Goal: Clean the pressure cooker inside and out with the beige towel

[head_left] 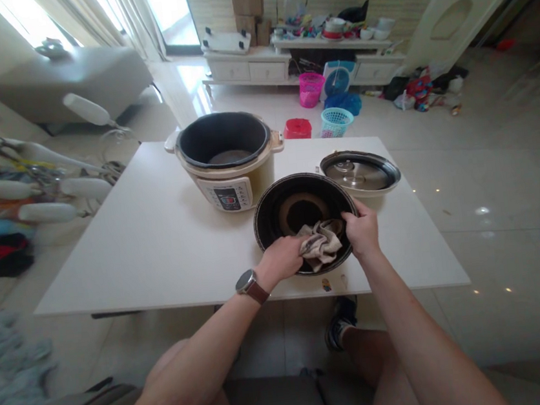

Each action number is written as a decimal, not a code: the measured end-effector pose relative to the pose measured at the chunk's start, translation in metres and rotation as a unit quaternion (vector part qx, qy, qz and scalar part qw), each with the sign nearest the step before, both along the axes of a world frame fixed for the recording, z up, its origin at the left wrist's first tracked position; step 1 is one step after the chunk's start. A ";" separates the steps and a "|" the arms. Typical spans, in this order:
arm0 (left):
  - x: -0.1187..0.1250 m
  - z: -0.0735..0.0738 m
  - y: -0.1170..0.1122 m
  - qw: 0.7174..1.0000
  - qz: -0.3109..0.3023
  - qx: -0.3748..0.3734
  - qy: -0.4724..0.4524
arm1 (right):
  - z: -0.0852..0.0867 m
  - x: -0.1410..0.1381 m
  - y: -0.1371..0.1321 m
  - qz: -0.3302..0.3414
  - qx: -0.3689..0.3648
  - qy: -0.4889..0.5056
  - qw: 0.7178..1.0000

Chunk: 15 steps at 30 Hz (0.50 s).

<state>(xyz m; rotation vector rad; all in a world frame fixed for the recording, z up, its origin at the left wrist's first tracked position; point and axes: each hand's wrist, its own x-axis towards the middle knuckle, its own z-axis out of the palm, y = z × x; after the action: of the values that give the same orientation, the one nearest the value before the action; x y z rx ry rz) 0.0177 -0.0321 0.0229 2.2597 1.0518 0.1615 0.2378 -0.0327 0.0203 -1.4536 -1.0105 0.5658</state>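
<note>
A dark round inner pot (300, 189) is tilted toward me above the front part of the white table. My right hand (363, 227) grips its right rim, thumb on the inside. Reaching over the near rim, my left hand (283, 257) with a watch on the wrist holds a crumpled, stained cloth (321, 243) against the inside of the pot. Behind and to the left stands the electric pressure cooker (227, 168), uncovered, its control panel facing me. The cooker's lid (362, 176) lies upside down to the right, its metal inner side up.
The white table (123, 245) has its front edge just beyond my knees. Past its far side are a red stool (297, 128), a light blue basket (336, 121) and a pink basket (311, 88) on the floor. A floor lamp (40, 150) stands at the left.
</note>
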 end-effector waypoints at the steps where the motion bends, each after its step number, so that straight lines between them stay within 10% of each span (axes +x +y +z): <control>1: 0.001 -0.001 0.002 0.999 0.037 -0.009 -0.023 | 0.000 -0.004 -0.002 0.000 0.005 -0.007 1.000; 5: 0.007 -0.005 0.006 0.978 0.131 -0.007 -0.161 | -0.004 -0.018 -0.004 -0.017 0.010 -0.005 1.000; 8: 0.013 -0.004 0.003 0.975 0.045 -0.020 -0.216 | -0.011 -0.023 -0.002 -0.034 0.000 0.020 0.999; 11: 0.014 0.002 -0.001 0.987 -0.075 -0.044 -0.136 | -0.017 -0.023 0.000 -0.051 -0.014 0.031 0.998; 15: 0.006 0.009 0.002 0.996 -0.073 -0.037 0.039 | -0.024 -0.020 0.001 -0.069 -0.016 0.042 0.997</control>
<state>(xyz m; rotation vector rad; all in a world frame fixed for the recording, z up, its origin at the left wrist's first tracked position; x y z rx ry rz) 0.0237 -0.0302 0.0317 2.2807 0.9115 -0.0280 0.2180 -0.0320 -0.0035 -1.5026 -0.8319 0.5398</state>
